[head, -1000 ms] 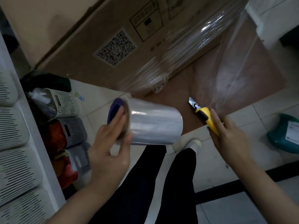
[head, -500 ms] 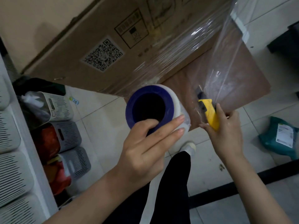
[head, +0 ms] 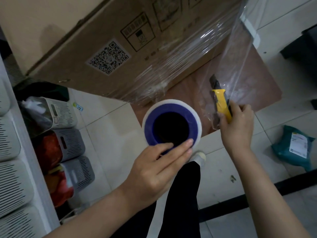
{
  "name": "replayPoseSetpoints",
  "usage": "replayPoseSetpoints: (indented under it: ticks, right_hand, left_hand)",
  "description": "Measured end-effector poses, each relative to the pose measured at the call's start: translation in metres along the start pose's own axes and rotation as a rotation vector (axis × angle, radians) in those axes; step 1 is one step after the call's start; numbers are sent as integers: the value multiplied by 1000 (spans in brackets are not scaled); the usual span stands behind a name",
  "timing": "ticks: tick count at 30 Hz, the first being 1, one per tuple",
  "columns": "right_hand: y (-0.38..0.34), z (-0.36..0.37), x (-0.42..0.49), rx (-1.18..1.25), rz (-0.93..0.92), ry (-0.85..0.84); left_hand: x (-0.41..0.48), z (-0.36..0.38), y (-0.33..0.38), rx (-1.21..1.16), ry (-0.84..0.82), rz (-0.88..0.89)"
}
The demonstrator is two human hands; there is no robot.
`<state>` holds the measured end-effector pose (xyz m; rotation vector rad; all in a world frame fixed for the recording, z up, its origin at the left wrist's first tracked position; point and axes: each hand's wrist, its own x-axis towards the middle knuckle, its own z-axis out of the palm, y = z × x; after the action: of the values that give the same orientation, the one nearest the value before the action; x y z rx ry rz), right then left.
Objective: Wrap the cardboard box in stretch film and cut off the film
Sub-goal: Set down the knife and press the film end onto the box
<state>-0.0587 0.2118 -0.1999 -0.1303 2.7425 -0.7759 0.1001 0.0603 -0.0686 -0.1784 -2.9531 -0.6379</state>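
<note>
A large cardboard box (head: 120, 42) with a QR label stands on the floor ahead, its right part covered in stretch film. My left hand (head: 154, 170) grips the film roll (head: 171, 125) end-on, its blue core facing me. A loose sheet of film (head: 240, 54) stretches from the box's upper right down to the roll. My right hand (head: 237, 127) holds a yellow utility knife (head: 221, 102), blade out and pointing up, against the film's lower edge.
Slotted storage baskets (head: 68, 138) with bags stand stacked at the left beside a white shelf unit. A brown sheet (head: 257, 86) lies under the box. A teal parcel (head: 295, 146) lies on the tiles at right. My dark-trousered leg and white sock are below the roll.
The roll has turned from sideways to end-on toward me. My right hand has raised the knife into the stretched film sheet, and the blade now points up.
</note>
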Motion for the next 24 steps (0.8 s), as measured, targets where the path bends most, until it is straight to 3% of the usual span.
replayPoseSetpoints:
  ticks: [2,6,8,11,14,19,24]
  right_hand:
    - [-2,-3,-1,109,37,22]
    - [-26,-28,-8,781,168,85]
    - [-38,-45,-8,998,193,47]
    - [-51,-63,-5,1054,140,-97]
    - [-57,-69,0,1102,117,-172]
    - [-55,-65,6,1175,145,-195]
    - [-52,-70,2,1375,245,-300]
  left_hand:
    - [0,0,-5,20,45,-55]
    - [5,2,-7,48,57,-49]
    - [5,-3,-6,103,28,-66]
    - [16,-19,3,63,131,-119]
    - [54,-33,19,-166,207,-167]
    - [134,-31,12,-587,-150,-693]
    - [173,-6,-12,-609,-289,-783]
